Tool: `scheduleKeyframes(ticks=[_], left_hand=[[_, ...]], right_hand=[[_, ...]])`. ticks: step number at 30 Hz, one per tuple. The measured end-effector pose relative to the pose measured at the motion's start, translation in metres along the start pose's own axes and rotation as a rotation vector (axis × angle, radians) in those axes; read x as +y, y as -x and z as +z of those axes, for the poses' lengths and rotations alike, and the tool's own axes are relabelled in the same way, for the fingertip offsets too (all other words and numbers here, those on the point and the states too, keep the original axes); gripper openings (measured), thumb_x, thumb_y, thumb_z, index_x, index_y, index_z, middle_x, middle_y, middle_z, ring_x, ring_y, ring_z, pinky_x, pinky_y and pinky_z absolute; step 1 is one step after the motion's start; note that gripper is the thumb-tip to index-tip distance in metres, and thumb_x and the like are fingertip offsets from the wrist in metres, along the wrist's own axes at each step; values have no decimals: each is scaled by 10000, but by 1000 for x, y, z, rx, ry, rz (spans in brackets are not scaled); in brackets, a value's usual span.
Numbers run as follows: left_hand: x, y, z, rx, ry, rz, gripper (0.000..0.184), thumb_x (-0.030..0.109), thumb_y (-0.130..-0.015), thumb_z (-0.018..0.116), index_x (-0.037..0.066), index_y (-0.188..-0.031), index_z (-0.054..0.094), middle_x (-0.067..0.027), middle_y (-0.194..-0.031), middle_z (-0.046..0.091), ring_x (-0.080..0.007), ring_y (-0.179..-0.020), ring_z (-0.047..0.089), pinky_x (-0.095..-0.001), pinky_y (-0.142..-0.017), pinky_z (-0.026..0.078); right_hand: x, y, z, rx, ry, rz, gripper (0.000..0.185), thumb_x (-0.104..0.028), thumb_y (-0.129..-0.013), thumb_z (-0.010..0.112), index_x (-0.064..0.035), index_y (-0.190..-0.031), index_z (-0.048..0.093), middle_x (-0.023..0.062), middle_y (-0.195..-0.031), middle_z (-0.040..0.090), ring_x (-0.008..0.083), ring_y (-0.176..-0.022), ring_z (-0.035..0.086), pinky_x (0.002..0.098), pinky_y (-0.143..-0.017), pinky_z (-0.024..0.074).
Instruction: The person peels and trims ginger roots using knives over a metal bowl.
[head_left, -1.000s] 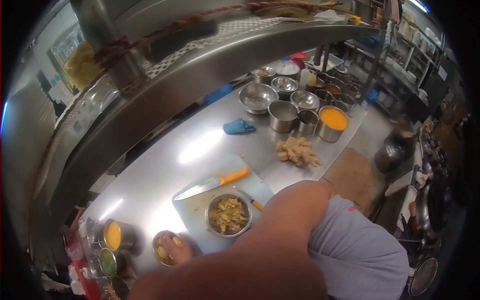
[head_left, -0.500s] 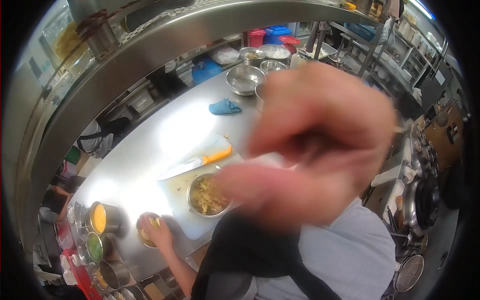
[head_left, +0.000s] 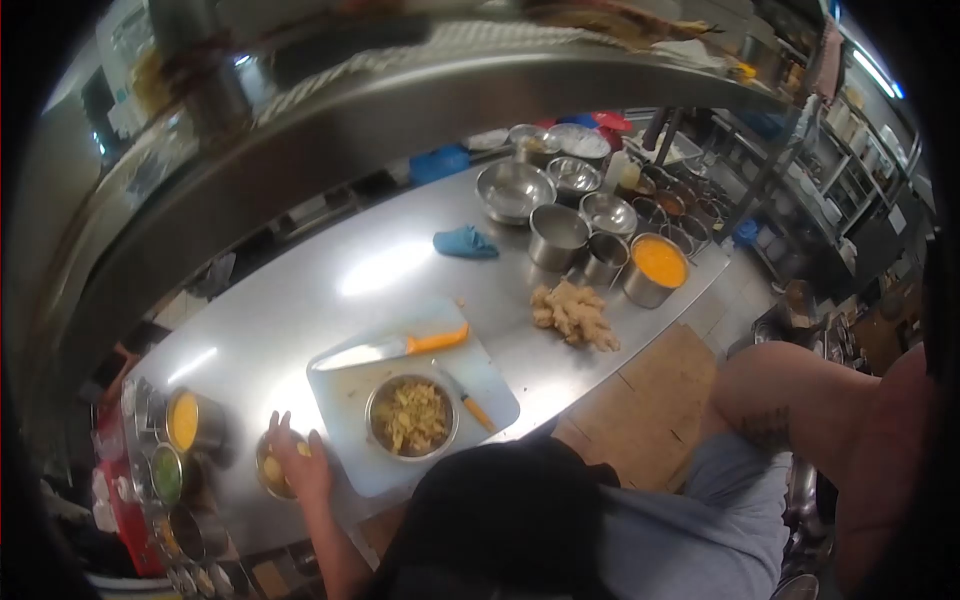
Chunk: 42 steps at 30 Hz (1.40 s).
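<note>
We see a small round bowl (head_left: 261, 476) upright in the frame's lower left. It holds pale yellow pieces (head_left: 271, 467).

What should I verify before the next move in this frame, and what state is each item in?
1. Left hand at the small bowl: ok, it is over the bowl.
2. Its grip on anything inside: cannot tell from this view.
3. Right hand in view: not ok, only the right arm shows.
4. Large knife on the cutting board: ok, lying flat.
5. Metal bowl upright: ok, on the board with chopped pieces inside.
6. Ginger root apart from the board: ok.
</note>
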<state>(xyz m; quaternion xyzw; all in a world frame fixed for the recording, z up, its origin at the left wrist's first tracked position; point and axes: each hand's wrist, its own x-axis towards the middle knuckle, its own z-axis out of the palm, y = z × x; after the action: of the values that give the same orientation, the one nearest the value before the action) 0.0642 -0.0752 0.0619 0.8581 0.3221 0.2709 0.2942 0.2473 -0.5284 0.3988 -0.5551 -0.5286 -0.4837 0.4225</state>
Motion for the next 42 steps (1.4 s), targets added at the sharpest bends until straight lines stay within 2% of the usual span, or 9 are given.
scheduleKeyframes(ticks=[8, 11, 15, 18, 25, 31, 37, 39, 42], left_hand=[[23, -1, 8, -21, 60, 63, 575, 48, -885, 640, 4, -1436, 479, -208, -1577, 390, -384, -1467, 363, -482, -1205, 299], [20, 6, 12, -13, 86, 57, 557, 45, -892, 635, 19, -1430, 492, -191, -1566, 410, -360, -1454, 390, -477, -1146, 370], [55, 18, 15, -26, 167, -41, 542, 54, -903, 635, 36, -1428, 500, -170, -1546, 445, -331, -1418, 445, -457, -1083, 433], [77, 24, 28, -48, 217, -15, 523, 63, -908, 639, 43, -1416, 515, -158, -1513, 487, -320, -1376, 495, -440, -1042, 470], [137, 19, 41, -128, 402, 90, 444, 53, -915, 653, 33, -1352, 579, -140, -1414, 574, -283, -1269, 576, -404, -991, 512], [205, 9, 22, -281, 676, 197, 372, 32, -920, 647, 2, -1289, 619, -116, -1261, 642, -214, -1145, 629, -384, -966, 512], [327, -6, -39, -193, 701, 968, 356, 128, -907, 716, 0, -1227, 624, -177, -1177, 668, -283, -1062, 646, -383, -940, 510], [369, -6, -52, -154, 722, 1161, 384, 122, -877, 776, 29, -1233, 664, -227, -1257, 660, -330, -1092, 653, -385, -933, 534], [416, -18, -57, 36, 580, 1428, 540, 356, -868, 821, 41, -1255, 613, -269, -1426, 502, -344, -1238, 556, -415, -981, 497]], right_hand=[[42, -68, 24, 156, 567, -53, 220, -215, -947, 693, -11, -1025, 716, 56, -902, 708, 146, -764, 639, 295, -722, 518], [72, -113, 41, -180, 526, 365, 108, -105, -919, 720, -5, -954, 741, 85, -911, 725, 163, -839, 678, 289, -763, 547], [102, -156, 29, -775, 618, 694, 521, -428, -902, 770, 1, -1196, 741, 184, -1172, 743, 289, -1100, 698, 363, -950, 541], [144, -157, 29, -1051, 477, 399, 580, -518, -948, 699, 3, -1201, 735, 139, -1027, 756, 221, -867, 708, 350, -824, 561], [149, -149, 31, -1067, 460, 473, 605, -526, -918, 733, 29, -1158, 742, 165, -996, 756, 238, -940, 717, 354, -861, 556], [168, -101, 27, -448, 80, 340, 546, -425, -994, 666, 75, -1214, 690, 186, -992, 742, 240, -887, 691, 350, -796, 543], [153, -63, 33, 129, -211, 236, 476, -319, -1064, 603, 58, -1355, 605, 100, -1155, 713, 139, -1049, 648, 271, -931, 497], [131, -46, 35, 275, -171, 202, 475, -318, -1110, 508, 50, -1405, 566, 73, -1167, 686, 115, -1035, 623, 252, -917, 475], [94, 3, 35, 231, -176, 369, 544, -425, -1103, 467, 57, -1328, 585, 75, -1151, 660, 149, -1048, 622, 287, -911, 491]])
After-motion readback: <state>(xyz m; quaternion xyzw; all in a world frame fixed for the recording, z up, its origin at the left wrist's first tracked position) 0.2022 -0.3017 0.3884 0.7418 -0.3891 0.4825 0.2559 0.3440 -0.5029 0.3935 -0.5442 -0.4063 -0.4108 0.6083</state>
